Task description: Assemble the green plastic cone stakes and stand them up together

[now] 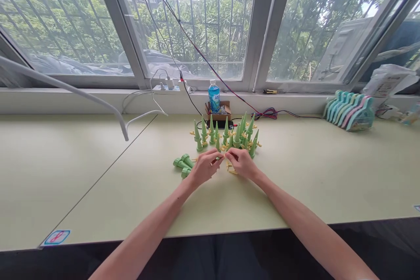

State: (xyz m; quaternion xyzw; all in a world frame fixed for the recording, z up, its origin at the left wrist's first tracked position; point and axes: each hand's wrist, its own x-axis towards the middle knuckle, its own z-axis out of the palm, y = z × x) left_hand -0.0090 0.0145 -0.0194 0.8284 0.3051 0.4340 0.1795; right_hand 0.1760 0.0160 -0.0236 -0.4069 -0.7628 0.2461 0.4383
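from my remote seat i've got both hands at centre, fingertips nearly meeting just this side of a cluster of upright green plastic cones with yellow side fittings (236,138). left hand (204,167): fingers pinched around a small green plastic piece (218,158). right hand (243,162): thumb and fingers closed on what looks like a tiny yellow plastic piece (225,155), mostly hidden by the fingertips. loose yellow plastic fittings (232,171) lie on the pale green tabletop (305,162) beside the right hand, and green plastic spikes with ribbed caps (179,162) lie beside the left. my worry here: bits this small could squirt out if the pinch is uneven or the two meet crooked, and pushing hard could bend the yellow one. those cones stand so close that a knuckle drifting forward could topple several, and a dragging right palm could scatter the loose fittings.
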